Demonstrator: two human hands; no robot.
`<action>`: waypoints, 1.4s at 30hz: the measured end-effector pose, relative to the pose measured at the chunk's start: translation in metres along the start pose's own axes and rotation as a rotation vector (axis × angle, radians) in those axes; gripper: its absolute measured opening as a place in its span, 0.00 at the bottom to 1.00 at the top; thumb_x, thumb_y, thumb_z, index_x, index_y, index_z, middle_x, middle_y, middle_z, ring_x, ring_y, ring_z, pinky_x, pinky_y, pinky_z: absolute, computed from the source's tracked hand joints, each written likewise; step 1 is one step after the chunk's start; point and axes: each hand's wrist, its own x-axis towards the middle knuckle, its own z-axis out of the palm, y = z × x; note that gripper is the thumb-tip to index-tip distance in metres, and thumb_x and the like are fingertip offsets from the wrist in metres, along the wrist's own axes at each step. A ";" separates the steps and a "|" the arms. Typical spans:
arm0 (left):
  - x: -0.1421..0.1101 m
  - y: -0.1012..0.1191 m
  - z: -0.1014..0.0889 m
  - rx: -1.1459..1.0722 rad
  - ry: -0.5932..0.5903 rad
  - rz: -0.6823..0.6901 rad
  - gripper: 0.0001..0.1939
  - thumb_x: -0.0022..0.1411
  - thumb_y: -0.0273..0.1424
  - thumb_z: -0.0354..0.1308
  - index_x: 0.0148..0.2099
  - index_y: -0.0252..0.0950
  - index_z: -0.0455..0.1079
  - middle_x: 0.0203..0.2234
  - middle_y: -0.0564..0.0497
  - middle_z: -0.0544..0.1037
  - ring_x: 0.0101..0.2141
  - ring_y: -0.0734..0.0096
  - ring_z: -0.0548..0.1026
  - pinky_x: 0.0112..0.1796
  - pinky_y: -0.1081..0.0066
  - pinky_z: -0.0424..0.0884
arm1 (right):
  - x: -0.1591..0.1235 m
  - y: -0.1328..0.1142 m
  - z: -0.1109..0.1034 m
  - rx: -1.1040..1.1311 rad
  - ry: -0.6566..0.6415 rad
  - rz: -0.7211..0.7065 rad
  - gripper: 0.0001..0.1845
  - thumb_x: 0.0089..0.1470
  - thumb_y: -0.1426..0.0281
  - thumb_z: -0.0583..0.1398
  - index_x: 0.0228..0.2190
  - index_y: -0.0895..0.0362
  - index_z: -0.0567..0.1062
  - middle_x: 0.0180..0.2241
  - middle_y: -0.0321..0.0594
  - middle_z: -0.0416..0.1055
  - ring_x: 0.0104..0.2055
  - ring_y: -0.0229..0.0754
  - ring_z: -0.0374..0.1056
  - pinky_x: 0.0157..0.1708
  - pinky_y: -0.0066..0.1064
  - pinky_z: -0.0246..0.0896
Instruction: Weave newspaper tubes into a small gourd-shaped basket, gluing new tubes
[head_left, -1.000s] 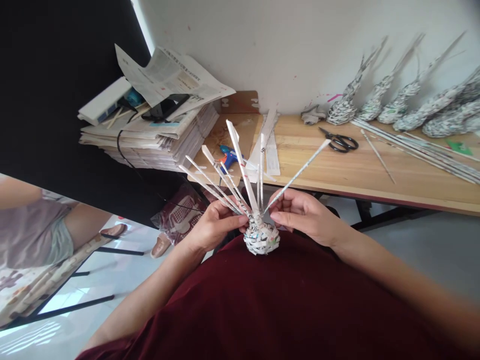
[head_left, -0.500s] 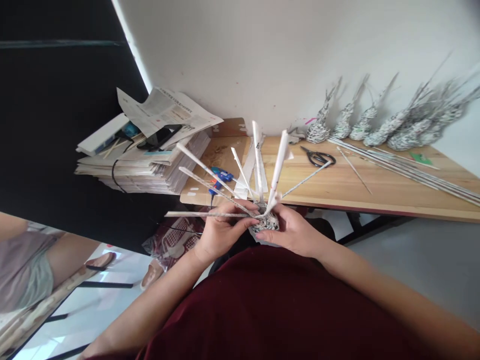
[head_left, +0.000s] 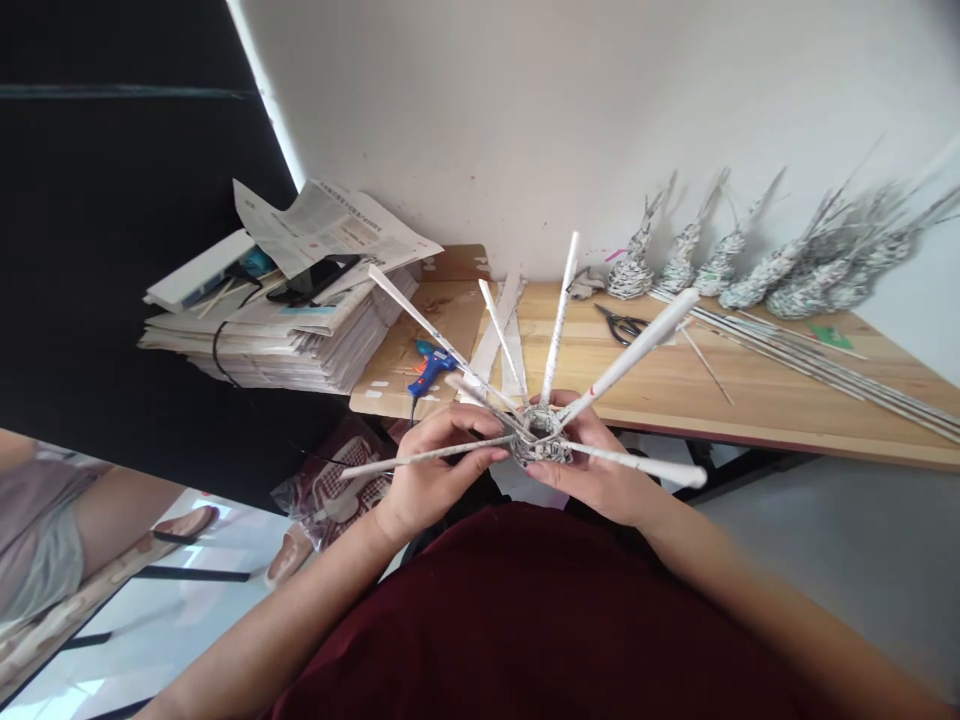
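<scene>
A small woven paper piece [head_left: 541,450] made of rolled newspaper tubes sits between my two hands, just above my dark red lap. Several loose tube ends [head_left: 628,349] fan out from it like spokes. My left hand [head_left: 430,476] is closed, pinching one tube that points left. My right hand [head_left: 596,472] cups and grips the woven piece from the right side and below, its opening turned up towards me.
A wooden table [head_left: 750,400] carries scissors [head_left: 622,322], long paper tubes [head_left: 825,370], a row of woven cone shapes [head_left: 720,275] by the wall, and a blue glue gun [head_left: 429,366]. A newspaper stack [head_left: 292,330] sits at the left. Another person's legs [head_left: 90,520] show at lower left.
The woven piece has been turned so its opening faces up and the tubes now spread out wider. My head view rose slightly; both hands stayed on the piece.
</scene>
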 end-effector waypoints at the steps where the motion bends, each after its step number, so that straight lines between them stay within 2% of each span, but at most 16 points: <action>1: -0.001 -0.001 0.002 -0.073 0.014 -0.094 0.14 0.56 0.30 0.73 0.43 0.35 0.74 0.36 0.46 0.83 0.38 0.66 0.82 0.42 0.67 0.80 | -0.001 -0.001 -0.001 -0.006 -0.003 0.008 0.32 0.53 0.68 0.70 0.55 0.48 0.64 0.53 0.43 0.71 0.53 0.47 0.70 0.52 0.43 0.68; 3: 0.000 -0.003 0.007 -0.225 0.000 -0.223 0.20 0.54 0.30 0.74 0.46 0.35 0.71 0.36 0.47 0.82 0.38 0.67 0.82 0.41 0.69 0.80 | -0.003 -0.002 -0.002 0.000 -0.012 0.033 0.33 0.54 0.67 0.70 0.56 0.47 0.62 0.54 0.43 0.70 0.53 0.47 0.70 0.51 0.43 0.69; 4: 0.001 -0.004 0.008 -0.280 -0.017 -0.245 0.22 0.53 0.30 0.75 0.47 0.35 0.71 0.37 0.47 0.82 0.39 0.66 0.82 0.42 0.68 0.80 | -0.004 -0.001 -0.002 0.010 -0.015 0.046 0.33 0.55 0.66 0.70 0.56 0.46 0.61 0.53 0.43 0.70 0.52 0.48 0.71 0.49 0.43 0.70; 8: 0.005 -0.003 0.013 -0.242 -0.087 -0.266 0.20 0.55 0.32 0.74 0.48 0.33 0.74 0.39 0.45 0.82 0.40 0.65 0.82 0.44 0.67 0.79 | -0.005 0.001 -0.001 0.040 0.005 0.073 0.32 0.54 0.64 0.70 0.55 0.46 0.62 0.54 0.43 0.71 0.51 0.48 0.72 0.45 0.41 0.72; 13: 0.006 -0.005 0.016 -0.106 -0.089 -0.235 0.17 0.58 0.34 0.72 0.46 0.33 0.76 0.37 0.45 0.83 0.38 0.65 0.81 0.42 0.68 0.78 | -0.004 -0.001 0.000 0.040 0.020 0.026 0.29 0.55 0.65 0.70 0.54 0.46 0.65 0.53 0.42 0.73 0.52 0.47 0.73 0.47 0.40 0.72; 19: 0.008 -0.004 0.020 -0.102 -0.055 -0.227 0.17 0.58 0.36 0.71 0.46 0.32 0.77 0.38 0.44 0.84 0.38 0.64 0.82 0.42 0.67 0.79 | -0.003 0.000 0.000 -0.011 0.068 0.017 0.25 0.55 0.62 0.70 0.50 0.48 0.68 0.50 0.42 0.75 0.50 0.48 0.74 0.50 0.42 0.71; 25: 0.009 -0.003 0.029 -0.093 0.024 -0.252 0.14 0.61 0.37 0.68 0.45 0.32 0.78 0.38 0.43 0.85 0.39 0.62 0.82 0.42 0.66 0.79 | -0.004 -0.001 0.000 -0.006 0.044 0.009 0.27 0.58 0.64 0.68 0.54 0.46 0.65 0.55 0.43 0.73 0.55 0.48 0.72 0.55 0.43 0.69; 31: 0.009 -0.002 0.030 0.016 0.008 -0.160 0.10 0.62 0.34 0.67 0.43 0.34 0.79 0.37 0.44 0.85 0.38 0.62 0.82 0.42 0.66 0.78 | -0.008 -0.001 0.001 0.005 0.043 0.069 0.29 0.59 0.59 0.67 0.58 0.46 0.64 0.56 0.44 0.71 0.57 0.49 0.69 0.58 0.45 0.67; 37: 0.007 -0.003 0.031 0.032 0.016 -0.174 0.12 0.62 0.36 0.67 0.45 0.34 0.80 0.40 0.44 0.85 0.41 0.61 0.82 0.44 0.65 0.77 | -0.008 -0.001 0.004 0.086 0.043 0.146 0.23 0.63 0.57 0.63 0.56 0.46 0.67 0.45 0.40 0.72 0.44 0.44 0.70 0.44 0.39 0.74; 42: 0.004 -0.005 0.034 -0.087 0.063 -0.270 0.17 0.60 0.36 0.70 0.49 0.34 0.76 0.41 0.44 0.83 0.41 0.63 0.81 0.45 0.66 0.78 | -0.009 -0.003 0.008 0.091 0.054 0.211 0.22 0.63 0.56 0.62 0.56 0.47 0.68 0.46 0.40 0.72 0.45 0.45 0.69 0.37 0.36 0.75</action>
